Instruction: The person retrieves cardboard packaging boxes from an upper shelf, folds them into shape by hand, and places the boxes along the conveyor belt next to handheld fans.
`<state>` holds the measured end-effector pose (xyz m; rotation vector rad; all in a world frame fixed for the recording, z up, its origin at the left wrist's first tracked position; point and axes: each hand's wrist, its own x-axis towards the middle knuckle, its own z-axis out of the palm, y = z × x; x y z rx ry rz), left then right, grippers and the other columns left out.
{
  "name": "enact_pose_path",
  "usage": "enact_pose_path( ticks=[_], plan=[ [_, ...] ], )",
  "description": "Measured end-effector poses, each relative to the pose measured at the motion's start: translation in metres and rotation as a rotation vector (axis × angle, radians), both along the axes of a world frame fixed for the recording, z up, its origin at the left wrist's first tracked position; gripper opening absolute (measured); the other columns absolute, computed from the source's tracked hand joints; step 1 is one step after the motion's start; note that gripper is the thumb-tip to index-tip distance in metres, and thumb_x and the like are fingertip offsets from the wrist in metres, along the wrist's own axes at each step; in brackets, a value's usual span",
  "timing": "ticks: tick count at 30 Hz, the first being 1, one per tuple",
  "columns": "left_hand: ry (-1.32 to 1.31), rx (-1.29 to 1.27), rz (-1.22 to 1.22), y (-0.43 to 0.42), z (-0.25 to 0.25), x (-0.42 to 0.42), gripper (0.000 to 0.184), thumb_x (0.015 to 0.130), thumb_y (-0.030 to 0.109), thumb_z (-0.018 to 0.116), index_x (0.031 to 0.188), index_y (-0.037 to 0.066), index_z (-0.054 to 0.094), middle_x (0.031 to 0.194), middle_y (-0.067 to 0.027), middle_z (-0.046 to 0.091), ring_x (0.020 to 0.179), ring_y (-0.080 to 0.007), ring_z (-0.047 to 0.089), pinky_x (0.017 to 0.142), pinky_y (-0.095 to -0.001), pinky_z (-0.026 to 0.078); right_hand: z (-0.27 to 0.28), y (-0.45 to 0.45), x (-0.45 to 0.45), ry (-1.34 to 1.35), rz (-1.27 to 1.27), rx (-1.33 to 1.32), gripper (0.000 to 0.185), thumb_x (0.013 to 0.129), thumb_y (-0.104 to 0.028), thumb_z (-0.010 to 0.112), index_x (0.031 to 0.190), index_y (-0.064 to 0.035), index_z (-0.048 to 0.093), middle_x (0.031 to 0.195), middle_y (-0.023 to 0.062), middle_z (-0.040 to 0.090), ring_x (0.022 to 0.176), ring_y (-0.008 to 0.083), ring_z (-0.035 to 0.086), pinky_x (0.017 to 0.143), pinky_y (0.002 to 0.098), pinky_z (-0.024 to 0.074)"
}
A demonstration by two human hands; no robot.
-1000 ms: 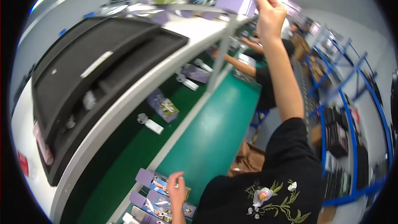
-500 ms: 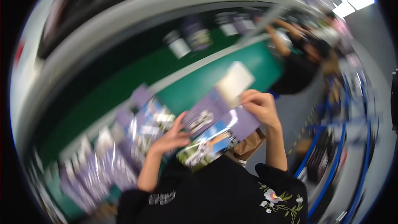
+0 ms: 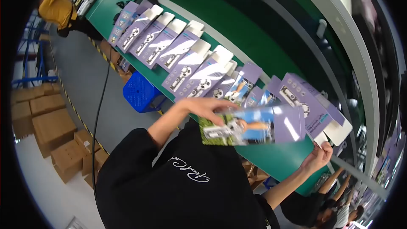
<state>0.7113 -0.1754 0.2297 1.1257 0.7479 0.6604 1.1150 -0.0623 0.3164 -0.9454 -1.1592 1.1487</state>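
Photo box [image 3: 263, 126] first: head cam has it right in front of my chest, above the near edge of the green counter [image 3: 283, 154], lying roughly sideways with the blue-and-green picture panel showing. My left grip [image 3: 205, 108] is wrapped around the grassy end of it, fingers over the picture.

My right grip [image 3: 320, 156] is closed too, fingertips pinching a white flap [image 3: 321, 140] at the open end of what looks like a second box, the purple gimbal box [image 3: 303, 99]. That one's tilted up over the far edge of the counter, just beside the photo box. Can't tell if the two are touching, or if the gimbal box is leaning on anything.

Rest of the same view: a row of purple boxes [image 3: 180, 70] runs along the counter from near its far-left end almost to my left grip, packed close together, most with their white top flaps up. Blue stool [image 3: 139, 92] sits by the near edge. On the floor off that side there's a pile of brown cartons [image 3: 55, 121]. Someone in a yellow top [image 3: 59, 10] is at the far-left end, and a co-worker in black [image 3: 303, 208] is off past my right arm.
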Motion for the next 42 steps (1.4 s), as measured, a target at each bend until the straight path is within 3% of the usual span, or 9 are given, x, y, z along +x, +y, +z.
enact_pose_path(
  ticks=[4, 8, 12, 16, 22, 25, 31, 38, 42],
  plan=[
    [0.206, 0.017, 0.544, -0.032, 0.046, -0.123, 0.087, 0.074, 0.036, 0.075, 0.142, 0.004, 0.031, 0.123, -0.014, 0.052, 0.108, -0.0207, 0.05, 0.094, -0.0326, 0.04, 0.001, 0.023, -0.047, 0.191, 0.189, -0.012, 0.018, 0.078, 0.011, 0.05, 0.083, -0.0053, 0.045, 0.085, 0.0029, 0.045, 0.077, 0.0132, 0.049, 0.077, 0.0274, 0.0481],
    [0.639, 0.002, 1.048, -0.063, 0.059, -0.212, 0.081, 0.076, 0.036, 0.073, 0.14, 0.005, 0.036, 0.128, -0.01, 0.049, 0.113, -0.0186, 0.046, 0.099, -0.0323, 0.036, -0.019, 0.04, -0.128, 0.399, 0.401, -0.144, 0.02, 0.076, 0.006, 0.053, 0.08, -0.0074, 0.04, 0.081, 0.0019, 0.042, 0.075, 0.014, 0.048, 0.076, 0.0286, 0.047],
    [1.092, 0.159, 1.217, -0.073, 0.026, -0.282, 0.069, 0.079, 0.03, 0.07, 0.136, 0.004, 0.041, 0.124, -0.0125, 0.053, 0.112, -0.0217, 0.05, 0.098, -0.0343, 0.037, -0.073, 0.045, -0.229, 0.413, 0.636, -0.353, 0.014, 0.077, -0.001, 0.055, 0.082, -0.0075, 0.044, 0.083, 0.0029, 0.045, 0.079, 0.0186, 0.051, 0.083, 0.0318, 0.0462],
    [1.563, 0.287, 1.145, -0.061, -0.005, -0.312, 0.058, 0.081, 0.025, 0.066, 0.131, 0.002, 0.046, 0.121, -0.0175, 0.055, 0.113, -0.0298, 0.052, 0.098, -0.0378, 0.039, -0.11, 0.036, -0.336, 0.18, 0.747, -0.549, 0.026, 0.088, -0.011, 0.055, 0.112, -0.0014, 0.052, 0.113, 0.0106, 0.058, 0.099, 0.0209, 0.057, 0.086, 0.0375, 0.0479],
    [1.827, 0.385, 1.446, -0.112, -0.01, -0.371, 0.044, 0.082, 0.022, 0.062, 0.121, 0.002, 0.053, 0.12, -0.0204, 0.055, 0.114, -0.035, 0.05, 0.098, -0.0404, 0.039, -0.136, 0.03, -0.361, 0.052, 0.572, -0.679, 0.03, 0.093, -0.015, 0.051, 0.12, -0.0015, 0.049, 0.118, 0.0129, 0.056, 0.098, 0.022, 0.058, 0.083, 0.0366, 0.0504],
    [1.716, 0.063, 1.572, -0.143, -0.027, -0.408, 0.039, 0.083, 0.019, 0.059, 0.117, 0.002, 0.056, 0.116, -0.0205, 0.056, 0.111, -0.0351, 0.051, 0.095, -0.0412, 0.04, -0.144, 0.031, -0.342, 0.059, 0.543, -0.697, 0.03, 0.093, -0.016, 0.051, 0.12, -0.0025, 0.049, 0.117, 0.0124, 0.057, 0.099, 0.0214, 0.058, 0.081, 0.0349, 0.0503],
    [1.366, 0.269, 1.575, -0.114, -0.057, -0.411, 0.034, 0.085, 0.014, 0.057, 0.116, 0.0, 0.056, 0.117, -0.0197, 0.056, 0.111, -0.033, 0.053, 0.096, -0.0367, 0.04, -0.15, 0.024, -0.32, -0.031, 0.393, -0.665, 0.028, 0.093, -0.019, 0.053, 0.116, -0.0019, 0.053, 0.111, 0.0119, 0.06, 0.094, 0.0199, 0.06, 0.076, 0.032, 0.0504],
    [0.957, 0.623, 1.199, 0.069, 0.015, -0.15, 0.021, 0.087, 0.003, 0.052, 0.105, -0.004, 0.061, 0.109, -0.0162, 0.062, 0.106, -0.0297, 0.057, 0.093, -0.0367, 0.042, -0.17, 0.081, -0.198, -0.071, 0.193, -0.506, 0.022, 0.092, -0.019, 0.054, 0.109, -0.0054, 0.058, 0.098, 0.0064, 0.063, 0.086, 0.0159, 0.061, 0.075, 0.0309, 0.0505],
    [0.576, 0.593, 0.92, 0.155, -0.055, -0.016, 0.017, 0.088, 0.003, 0.051, 0.1, -0.004, 0.062, 0.1, -0.0141, 0.064, 0.096, -0.0245, 0.059, 0.088, -0.0344, 0.044, -0.131, 0.101, -0.081, -0.05, -0.208, -0.372, 0.016, 0.093, -0.014, 0.053, 0.104, -0.0047, 0.06, 0.093, 0.0057, 0.064, 0.081, 0.0148, 0.062, 0.069, 0.0282, 0.0505]
  ],
)
